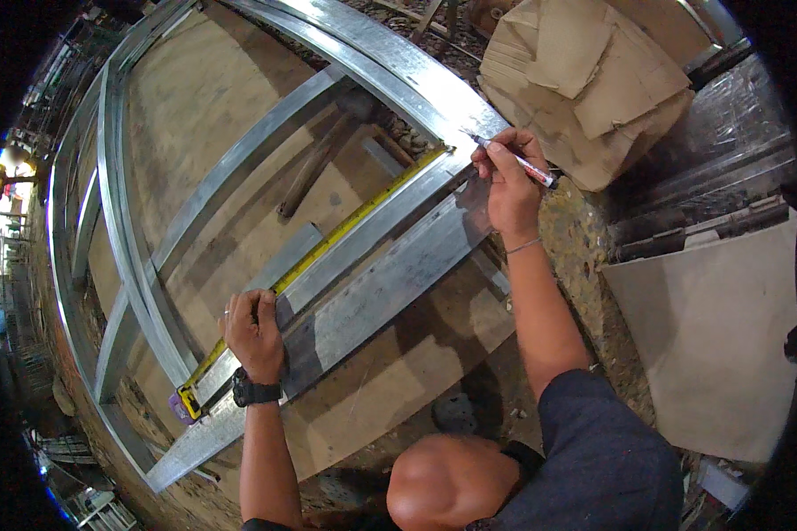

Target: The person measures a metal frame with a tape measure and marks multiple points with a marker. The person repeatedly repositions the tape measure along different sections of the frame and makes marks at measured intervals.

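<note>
My left hand (253, 332), wearing a ring and a dark wristwatch, has its fingers closed on the yellow blade of a tape measure (363, 211). The blade runs along a silvery metal bar (354, 246) toward the frame's right-hand side. Near the frame's lower left corner lies the yellow and purple case (186, 404) of the tape. Between the fingers of my right hand (512, 186) is a white and red marker pen (533, 171), its tip pointing left over the metal, close to the blade's far end. A wider metal piece (390, 283) lies beside the bar, nearer to me.
The large metal frame (230, 173) with curved-looking rails rests over brown sheets (186, 106). A hammer-like tool (314, 168) lies inside it. Folded cardboard (584, 80) sits at the far right, with a flat pale panel (708, 327) below. My bare knee (452, 482) is close in front.
</note>
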A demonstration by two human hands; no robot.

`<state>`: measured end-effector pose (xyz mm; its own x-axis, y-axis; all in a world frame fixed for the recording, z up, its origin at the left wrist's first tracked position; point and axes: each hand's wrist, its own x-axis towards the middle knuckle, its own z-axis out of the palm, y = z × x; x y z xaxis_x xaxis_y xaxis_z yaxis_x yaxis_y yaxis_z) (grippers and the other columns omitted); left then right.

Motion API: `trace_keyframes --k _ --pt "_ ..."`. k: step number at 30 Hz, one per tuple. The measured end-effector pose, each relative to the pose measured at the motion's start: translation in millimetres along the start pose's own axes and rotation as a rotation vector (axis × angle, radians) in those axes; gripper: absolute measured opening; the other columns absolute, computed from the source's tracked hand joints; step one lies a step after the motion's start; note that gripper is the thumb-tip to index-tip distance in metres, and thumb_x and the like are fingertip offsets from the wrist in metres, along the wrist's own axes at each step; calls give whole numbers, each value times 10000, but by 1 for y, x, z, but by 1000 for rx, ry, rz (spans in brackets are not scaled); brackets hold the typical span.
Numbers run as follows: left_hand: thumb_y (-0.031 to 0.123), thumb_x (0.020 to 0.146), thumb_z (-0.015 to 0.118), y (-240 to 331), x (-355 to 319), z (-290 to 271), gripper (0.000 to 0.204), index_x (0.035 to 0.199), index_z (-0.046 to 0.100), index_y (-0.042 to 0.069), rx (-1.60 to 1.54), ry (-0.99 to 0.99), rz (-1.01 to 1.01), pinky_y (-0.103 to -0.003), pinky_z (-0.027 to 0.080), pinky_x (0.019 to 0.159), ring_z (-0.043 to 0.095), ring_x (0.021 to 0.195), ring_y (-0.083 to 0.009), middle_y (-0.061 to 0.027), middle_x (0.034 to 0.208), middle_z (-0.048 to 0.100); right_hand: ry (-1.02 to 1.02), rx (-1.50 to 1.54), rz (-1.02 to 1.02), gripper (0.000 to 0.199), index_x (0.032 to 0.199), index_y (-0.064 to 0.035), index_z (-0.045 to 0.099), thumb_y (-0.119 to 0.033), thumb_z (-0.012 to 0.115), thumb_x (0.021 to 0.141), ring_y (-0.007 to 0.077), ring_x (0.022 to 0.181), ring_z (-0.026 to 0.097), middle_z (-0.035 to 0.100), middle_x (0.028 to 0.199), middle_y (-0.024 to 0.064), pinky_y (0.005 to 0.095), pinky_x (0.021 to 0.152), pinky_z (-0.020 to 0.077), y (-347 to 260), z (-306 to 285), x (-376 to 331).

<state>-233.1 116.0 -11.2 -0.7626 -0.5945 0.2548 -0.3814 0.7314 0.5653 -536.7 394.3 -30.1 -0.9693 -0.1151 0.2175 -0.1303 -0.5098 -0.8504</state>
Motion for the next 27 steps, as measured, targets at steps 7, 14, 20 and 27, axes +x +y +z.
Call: trace_keyframes --k 7,14,20,27 --pt "255 1032 703 -1 1 3 193 927 718 94 55 11 8 -403 390 849 616 858 -281 -71 866 649 -157 -109 42 169 1062 -27 612 -62 750 972 110 760 660 738 916 95 260 709 536 -1 -8 -3" --pt "288 1033 712 1 1 5 222 921 709 96 14 25 8 -408 389 848 623 863 -293 -72 867 657 -336 -258 -6 181 1029 -28 599 -36 770 973 116 839 711 735 949 81 284 788 597 -9 5 -11" --pt "294 1038 708 -6 0 6 229 924 698 95 21 15 -9 -411 391 850 623 869 -296 -69 869 649 -342 -391 0 224 834 -55 633 -86 819 955 52 715 617 664 739 -3 255 661 509 -9 31 -25" --pt "283 1039 707 -2 1 4 220 928 696 93 20 -3 -4 -408 386 841 620 868 -288 -72 874 645 -346 -488 -190 321 713 -65 581 -66 792 954 26 635 484 574 667 -41 270 572 412 8 43 -28"
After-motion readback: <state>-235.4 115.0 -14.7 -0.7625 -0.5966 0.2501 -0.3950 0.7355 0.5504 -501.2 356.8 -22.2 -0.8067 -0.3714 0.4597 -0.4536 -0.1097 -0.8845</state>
